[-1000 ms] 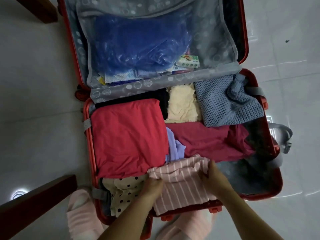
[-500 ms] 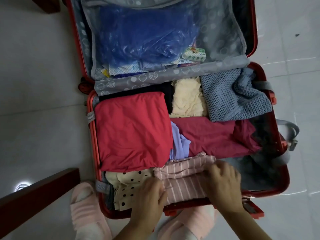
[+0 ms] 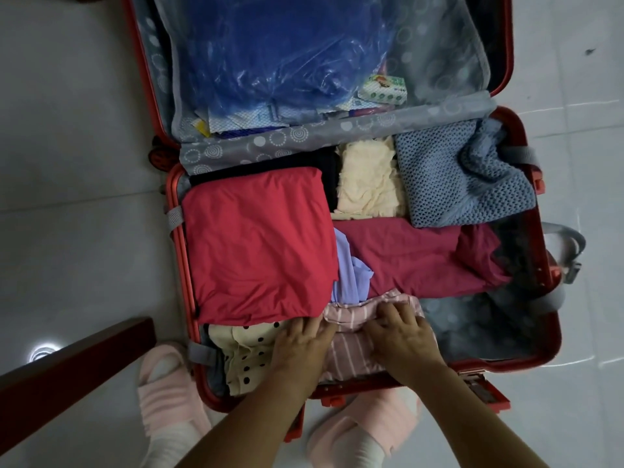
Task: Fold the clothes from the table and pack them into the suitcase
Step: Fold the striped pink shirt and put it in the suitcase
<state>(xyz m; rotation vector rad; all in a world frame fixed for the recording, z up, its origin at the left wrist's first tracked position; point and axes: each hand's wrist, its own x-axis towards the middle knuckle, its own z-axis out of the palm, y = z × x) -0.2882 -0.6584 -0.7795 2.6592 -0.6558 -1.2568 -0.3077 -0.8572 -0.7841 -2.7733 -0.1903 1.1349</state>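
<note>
Pink striped garment [image 3: 349, 354]: folded, at 6 o'clock in the red suitcase [image 3: 178, 265], touching the polka-dot garment [image 3: 243, 354] at 7. My left hand [image 3: 300, 341]: fingers flat, pressing it. My right hand [image 3: 400, 334]: fingers curled, gripping its bunched fold.

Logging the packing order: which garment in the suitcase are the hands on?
The pink striped garment at the near edge of the suitcase, the only striped piece, beside the polka-dot garment. The left hand and right hand both rest on it.
</note>
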